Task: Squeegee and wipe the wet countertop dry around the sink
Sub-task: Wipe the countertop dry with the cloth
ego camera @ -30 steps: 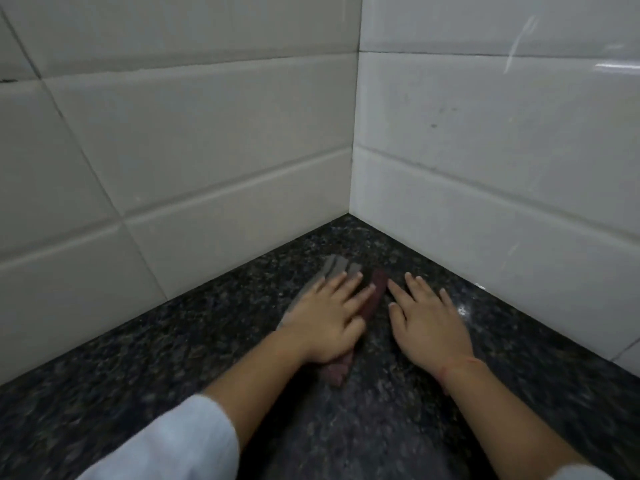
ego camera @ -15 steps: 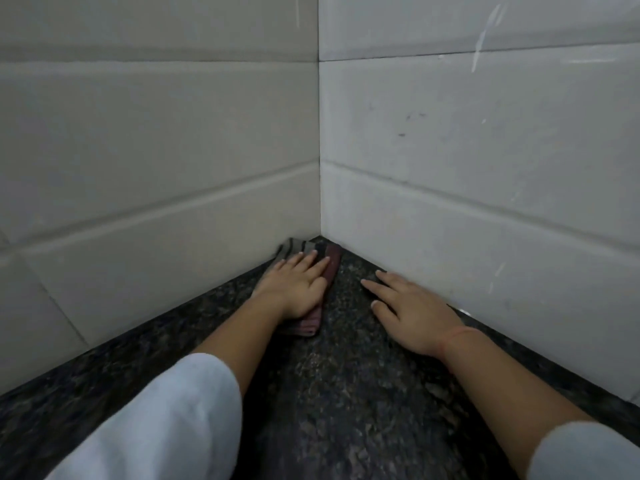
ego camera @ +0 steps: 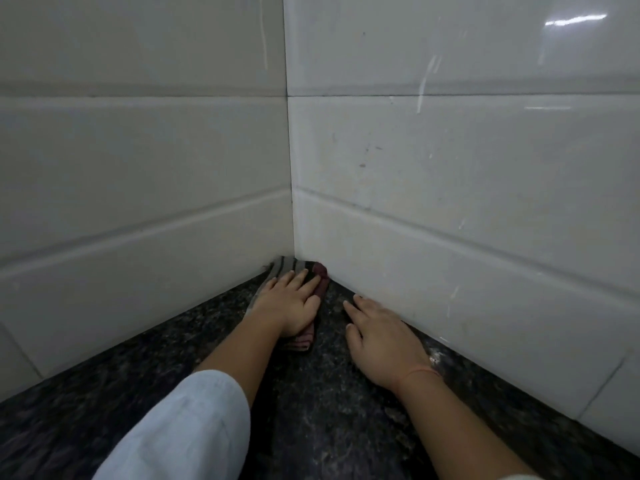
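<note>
At the very corner where the two tiled walls meet, the folded cloth (ego camera: 313,271) lies on the dark stone countertop (ego camera: 329,420), with its far end pushed against both walls. It is striped grey on one side and dark red on the other. The left hand (ego camera: 289,306) lies flat on top of it, fingers spread and pointing into the corner; it presses the cloth down and does not close around it. The right hand (ego camera: 379,341) rests open and empty on the bare countertop just beside the cloth, close to the foot of the right wall (ego camera: 450,258). A thin red thread (ego camera: 420,370) goes around that wrist, and a white sleeve (ego camera: 187,431) covers the left forearm.

I think the risk is in the joint itself. The cloth is thick and folded, so its edge may ride over the seam and leave a line of water along the base of the tiles. Because the hand only presses, the cloth can slip or unfold when it is pulled back, and then smear instead of dry. The right palm may also leave marks, or carry wetness onto a part already wiped. The sink and the squeegee are not in view.
</note>
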